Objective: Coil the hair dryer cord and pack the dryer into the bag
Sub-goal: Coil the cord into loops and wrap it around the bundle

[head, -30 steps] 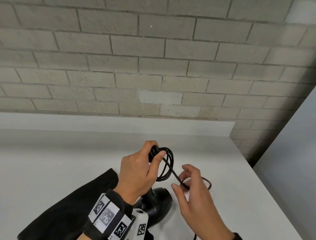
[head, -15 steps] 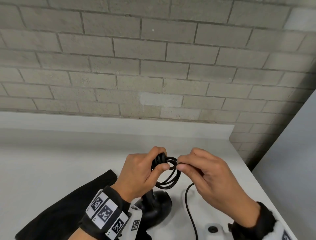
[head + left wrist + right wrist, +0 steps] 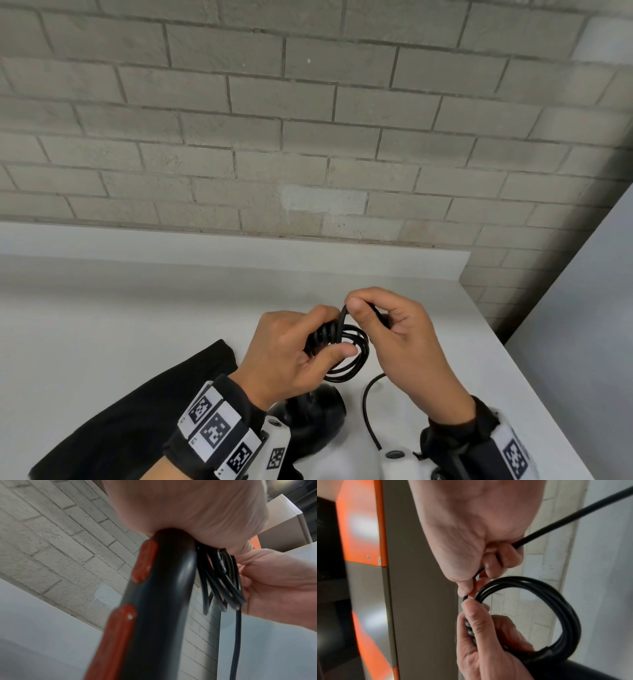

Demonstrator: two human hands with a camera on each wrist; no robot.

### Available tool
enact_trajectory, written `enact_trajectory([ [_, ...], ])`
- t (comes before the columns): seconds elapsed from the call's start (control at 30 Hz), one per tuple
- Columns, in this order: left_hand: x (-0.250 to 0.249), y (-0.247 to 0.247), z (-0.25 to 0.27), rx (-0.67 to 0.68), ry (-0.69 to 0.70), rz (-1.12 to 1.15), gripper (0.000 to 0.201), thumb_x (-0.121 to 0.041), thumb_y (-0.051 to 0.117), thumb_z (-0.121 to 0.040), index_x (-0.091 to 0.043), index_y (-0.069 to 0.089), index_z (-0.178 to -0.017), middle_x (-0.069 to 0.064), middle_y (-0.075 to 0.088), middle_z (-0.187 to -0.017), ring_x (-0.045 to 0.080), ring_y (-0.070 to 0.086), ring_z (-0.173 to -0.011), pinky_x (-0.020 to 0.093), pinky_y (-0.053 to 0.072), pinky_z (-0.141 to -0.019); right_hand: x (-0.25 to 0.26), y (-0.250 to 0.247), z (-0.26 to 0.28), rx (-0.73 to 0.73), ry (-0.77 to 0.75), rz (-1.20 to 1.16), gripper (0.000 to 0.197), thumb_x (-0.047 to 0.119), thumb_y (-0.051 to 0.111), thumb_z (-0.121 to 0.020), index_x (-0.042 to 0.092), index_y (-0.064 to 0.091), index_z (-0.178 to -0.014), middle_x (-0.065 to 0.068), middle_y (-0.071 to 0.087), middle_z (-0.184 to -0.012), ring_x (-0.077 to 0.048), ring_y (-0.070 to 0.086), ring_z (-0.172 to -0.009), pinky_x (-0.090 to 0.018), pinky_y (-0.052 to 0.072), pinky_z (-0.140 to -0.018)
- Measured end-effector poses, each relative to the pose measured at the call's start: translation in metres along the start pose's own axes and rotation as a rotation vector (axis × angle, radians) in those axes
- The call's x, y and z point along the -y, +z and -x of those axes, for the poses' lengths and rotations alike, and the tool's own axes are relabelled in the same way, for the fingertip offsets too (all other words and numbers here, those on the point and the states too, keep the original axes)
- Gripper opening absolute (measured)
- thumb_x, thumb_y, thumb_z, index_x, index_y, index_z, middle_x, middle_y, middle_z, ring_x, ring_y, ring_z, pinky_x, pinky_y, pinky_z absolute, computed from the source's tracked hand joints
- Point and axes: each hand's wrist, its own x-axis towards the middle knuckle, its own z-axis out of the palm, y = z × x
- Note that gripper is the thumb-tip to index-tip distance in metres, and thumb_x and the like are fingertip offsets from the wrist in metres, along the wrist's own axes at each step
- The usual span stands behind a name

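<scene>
My left hand point(image 3: 298, 353) grips the top of the black hair dryer's handle point(image 3: 154, 601), which has two red buttons, and pins several coiled loops of black cord point(image 3: 356, 356) against it. The dryer's round head point(image 3: 315, 411) points down, just over the white counter. My right hand point(image 3: 394, 329) pinches the cord point(image 3: 556, 524) at the top of the coil, touching the left fingers. The loose cord point(image 3: 368, 411) hangs from it toward the counter's near edge. The black bag point(image 3: 120, 411) lies flat on the counter, left of the dryer.
The white counter point(image 3: 137, 308) runs back to a low upstand and a grey brick wall point(image 3: 308, 120). Its right edge point(image 3: 513, 359) drops off beside a grey panel. An orange and grey cabinet point(image 3: 368, 534) shows in the right wrist view.
My right hand rose from the counter with a length of cord, brought it up to the coil, and now lays it over the top against the left hand's fingers. The left hand kept its hold.
</scene>
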Motion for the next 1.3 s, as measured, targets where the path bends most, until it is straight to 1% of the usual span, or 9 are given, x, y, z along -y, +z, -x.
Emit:
enact_trajectory([
  [0.2,-0.003,-0.001,0.002,0.021,0.010,0.006,0.033,-0.047,0.056,-0.094,-0.015,0.062,-0.096,-0.007,0.045,-0.053,0.014,0.041,-0.044,0.031,0.037,-0.043,-0.008,0.004,0.001,-0.044,0.150,-0.158,0.012,0.030,0.069,-0.083,0.019,0.073,-0.084,0.003,0.069,-0.080,-0.008,0.062,-0.071,-0.018,0.048,-0.068],
  [0.37,-0.007,0.000,0.003,0.031,-0.032,0.023,0.036,-0.054,0.049,-0.096,-0.018,0.055,-0.099,-0.007,0.049,-0.053,0.012,0.045,-0.045,0.030,0.039,-0.044,-0.011,0.006,0.004,-0.104,0.011,-0.040,0.008,0.031,0.069,-0.085,0.024,0.072,-0.086,0.006,0.072,-0.081,-0.010,0.066,-0.075,-0.020,0.051,-0.069],
  [0.5,-0.003,-0.001,0.005,0.022,-0.079,0.048,0.038,-0.057,0.050,-0.095,-0.019,0.054,-0.099,-0.007,0.055,-0.057,0.011,0.050,-0.046,0.029,0.041,-0.044,-0.020,0.006,0.015,0.009,-0.001,-0.015,0.034,0.055,0.062,-0.084,0.030,0.069,-0.107,0.006,0.072,-0.103,-0.021,0.067,-0.097,-0.042,0.055,-0.084],
  [0.6,0.000,-0.002,0.008,0.013,-0.108,0.061,0.040,-0.058,0.051,-0.094,-0.019,0.055,-0.100,-0.006,0.057,-0.057,0.012,0.052,-0.047,0.030,0.042,-0.044,-0.027,0.000,0.018,0.120,0.038,-0.080,0.040,0.051,0.066,-0.084,0.030,0.066,-0.118,0.002,0.071,-0.114,-0.029,0.064,-0.105,-0.052,0.050,-0.093],
  [0.83,-0.005,-0.002,0.007,0.029,-0.239,0.129,0.043,-0.070,0.050,-0.087,-0.030,0.050,-0.104,-0.005,0.061,-0.060,0.010,0.054,-0.049,0.027,0.045,-0.049,-0.029,-0.004,0.019,0.078,0.022,-0.029,0.036,0.002,0.063,-0.090,0.034,0.072,-0.103,0.004,0.075,-0.101,-0.019,0.070,-0.098,-0.035,0.054,-0.087],
  [0.93,-0.011,-0.003,0.005,0.097,-0.344,0.149,0.051,-0.071,0.055,-0.081,-0.040,0.044,-0.118,-0.013,0.066,-0.072,0.008,0.054,-0.051,0.016,0.042,-0.055,-0.028,-0.004,0.018,0.024,0.010,0.022,0.034,0.000,0.062,-0.091,0.032,0.072,-0.097,0.003,0.075,-0.094,-0.023,0.069,-0.092,-0.048,0.054,-0.085],
  [1.03,-0.011,-0.009,0.000,0.153,-0.311,0.119,0.046,-0.073,0.051,-0.084,-0.036,0.055,-0.112,-0.015,0.068,-0.085,0.007,0.063,-0.068,0.025,0.051,-0.067,-0.027,-0.006,0.019,0.029,0.020,0.059,0.028,0.004,0.061,-0.092,0.029,0.072,-0.096,0.002,0.075,-0.090,-0.023,0.068,-0.088,-0.050,0.052,-0.082],
  [1.17,-0.009,-0.014,-0.004,0.179,-0.225,0.119,0.037,-0.058,0.060,-0.087,-0.025,0.065,-0.104,-0.019,0.063,-0.103,0.002,0.059,-0.101,0.022,0.044,-0.089,-0.025,-0.006,0.020,0.053,0.010,0.129,0.023,0.007,0.060,-0.093,0.028,0.070,-0.095,0.005,0.073,-0.088,-0.021,0.067,-0.085,-0.045,0.051,-0.078],
  [1.3,-0.011,-0.018,-0.003,0.203,-0.321,0.103,0.053,-0.069,0.060,-0.080,-0.045,0.053,-0.126,-0.020,0.057,-0.095,0.005,0.055,-0.100,0.015,0.041,-0.087,-0.021,-0.005,0.019,0.065,-0.061,0.212,0.022,0.006,0.059,-0.094,0.025,0.070,-0.098,0.012,0.072,-0.088,-0.013,0.065,-0.081,-0.026,0.050,-0.071],
])
